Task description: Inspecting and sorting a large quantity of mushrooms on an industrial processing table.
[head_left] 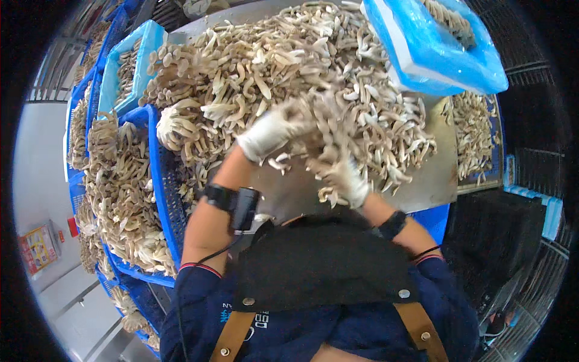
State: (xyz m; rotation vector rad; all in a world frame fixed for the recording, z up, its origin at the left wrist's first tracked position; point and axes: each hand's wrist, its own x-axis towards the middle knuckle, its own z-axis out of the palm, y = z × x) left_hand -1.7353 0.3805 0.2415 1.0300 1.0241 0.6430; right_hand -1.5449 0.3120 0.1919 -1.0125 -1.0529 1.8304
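Gloves (263, 141) in white are covering the person's left hand (280, 125) and right hand (347, 179), and both hands are resting at the near side of a wide heap of pale brown mushrooms (386, 114). Blur is veiling the fingers, so one cannot tell whether either hand is open, closed or gripping a mushroom. The heap is covering much of a metal table (289, 193), whose bare surface is showing nearest the person. A black strap with a device (244, 208) is circling the left forearm, and a black band (393, 224) is circling the right wrist. Left of the heap, a blue perforated crate (158, 163) is holding more mushrooms; beyond it, a light blue tray (143, 66) is holding some too. At the far right, a box wrapped in blue plastic (434, 57) is also containing mushrooms.
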